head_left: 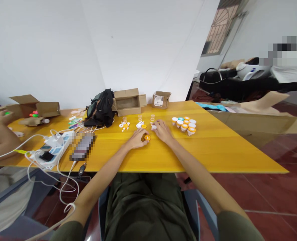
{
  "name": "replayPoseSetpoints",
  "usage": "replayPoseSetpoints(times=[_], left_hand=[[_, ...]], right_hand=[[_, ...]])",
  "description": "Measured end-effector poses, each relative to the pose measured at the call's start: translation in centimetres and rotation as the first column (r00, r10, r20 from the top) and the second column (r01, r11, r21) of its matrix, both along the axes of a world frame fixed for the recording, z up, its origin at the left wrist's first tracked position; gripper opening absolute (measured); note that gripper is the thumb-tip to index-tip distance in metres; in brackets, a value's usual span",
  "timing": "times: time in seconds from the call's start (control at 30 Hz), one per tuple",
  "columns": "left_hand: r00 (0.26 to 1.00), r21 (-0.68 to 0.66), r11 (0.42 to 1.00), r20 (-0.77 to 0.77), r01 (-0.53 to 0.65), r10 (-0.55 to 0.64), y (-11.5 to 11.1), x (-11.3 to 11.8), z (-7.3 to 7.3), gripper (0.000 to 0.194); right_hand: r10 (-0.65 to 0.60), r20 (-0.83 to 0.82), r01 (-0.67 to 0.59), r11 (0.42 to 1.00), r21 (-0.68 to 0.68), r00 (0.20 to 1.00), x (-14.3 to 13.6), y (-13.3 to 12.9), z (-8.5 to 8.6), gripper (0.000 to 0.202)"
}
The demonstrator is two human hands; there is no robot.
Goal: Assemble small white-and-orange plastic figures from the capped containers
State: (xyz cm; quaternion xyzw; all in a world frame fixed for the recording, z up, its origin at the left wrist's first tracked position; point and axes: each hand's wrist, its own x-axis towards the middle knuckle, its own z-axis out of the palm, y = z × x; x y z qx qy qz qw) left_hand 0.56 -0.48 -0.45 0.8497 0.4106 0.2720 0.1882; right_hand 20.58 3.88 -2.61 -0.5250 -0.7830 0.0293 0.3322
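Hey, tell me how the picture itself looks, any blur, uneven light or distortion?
Head view: the white wall is softly lit, without harsh shadows; same view: the forearms look stretched toward the bottom corners; same view: the phone and part of the person at upper right are pixelated; same view: the small loose parts beyond the hands look too soft for fine detail.

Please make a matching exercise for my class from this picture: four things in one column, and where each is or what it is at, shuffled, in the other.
1. left hand
2. right hand
3. lidded cups
4. black bag

A. clustered to the right of both hands
B. at small white pieces
C. left of an open cardboard box
D. curled around an orange round piece

Pairs: 1-D, 2-B, 3-A, 4-C
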Motion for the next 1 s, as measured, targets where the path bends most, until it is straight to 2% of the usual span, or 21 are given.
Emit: replayPoseSetpoints(times=[0.17, 0.33, 0.43, 0.63, 0.8, 1.0], left_hand=[[1.000, 0.011, 1.000, -0.013, 0.017, -0.016, -0.1, 0.0, 0.0, 0.024], [1.000, 0.019, 0.999, -0.001, 0.026, -0.026, 0.0, 0.0, -0.1, 0.016], [0.999, 0.006, 0.999, 0.031, 0.031, -0.032, 0.2, 0.0, -0.2, 0.013], [0.985, -0.053, 0.998, 0.171, 0.018, -0.009, 0.3, 0.3, -0.4, 0.016], [0.970, -0.056, 0.998, 0.244, 0.013, 0.001, 0.3, 0.5, -0.3, 0.018], [0.941, -0.048, 0.998, 0.334, -0.041, 0.055, 0.7, 0.3, -0.2, 0.017]], right_hand=[[-0.057, 0.018, 0.056, 0.995, 0.083, 0.998, 0.2, 1.7, -0.7, 0.029], [-0.121, 0.013, 0.121, 0.992, 0.041, 0.993, 0.0, 2.9, -0.9, 0.030], [-0.120, 0.000, 0.120, 0.991, 0.065, 0.993, 0.0, 2.7, -0.6, 0.030], [-0.005, -0.054, 0.013, 0.990, 0.140, 0.999, -0.3, -0.4, 0.6, 0.022], [0.129, -0.179, -0.121, 0.991, 0.053, 0.975, -0.6, -3.0, 0.7, 0.020], [0.232, -0.249, -0.243, 0.970, -0.013, 0.940, -1.0, -3.3, 0.5, 0.014]])
